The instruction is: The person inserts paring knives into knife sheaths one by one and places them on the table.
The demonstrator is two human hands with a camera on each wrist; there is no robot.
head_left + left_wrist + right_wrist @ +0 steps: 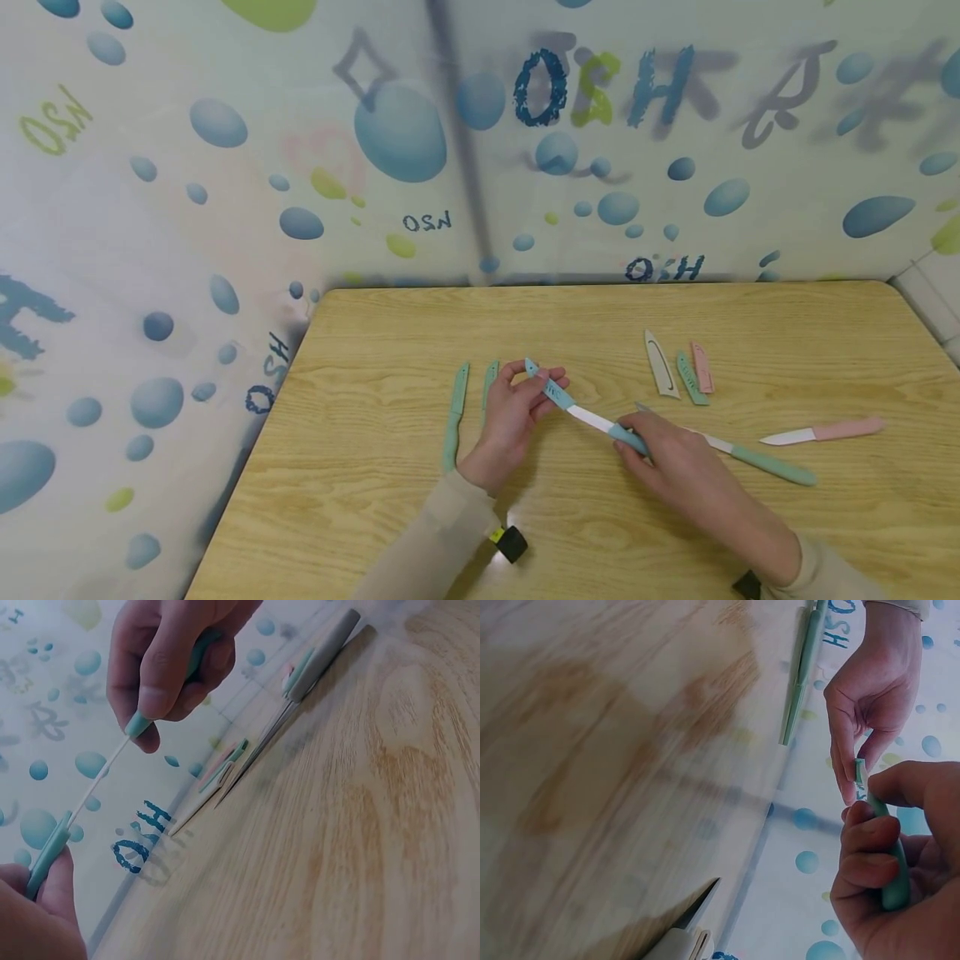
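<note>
Between thumb and fingers my left hand (517, 408) pinches a light blue blade sheath (553, 390). My right hand (675, 454) grips the blue handle (628, 437) of a knife, its fingers curled round it in the right wrist view. The white blade (590, 418) runs from the handle to the sheath's mouth, and the tip end is hidden inside. Both are held above the table. Near my left hand lie two green sheathed knives (454, 417), one partly covered by that hand. A green-handled knife (772, 464) lies beside my right hand, its blade partly hidden.
A wooden table (337, 517) stands against a patterned wall covering. At the back right lie a cream sheath (660, 365), a green sheath (691, 379) and a pink sheath (702, 367). A pink-handled knife (847, 429) with bare blade lies at the right. A blade tip (641, 407) shows behind my right hand.
</note>
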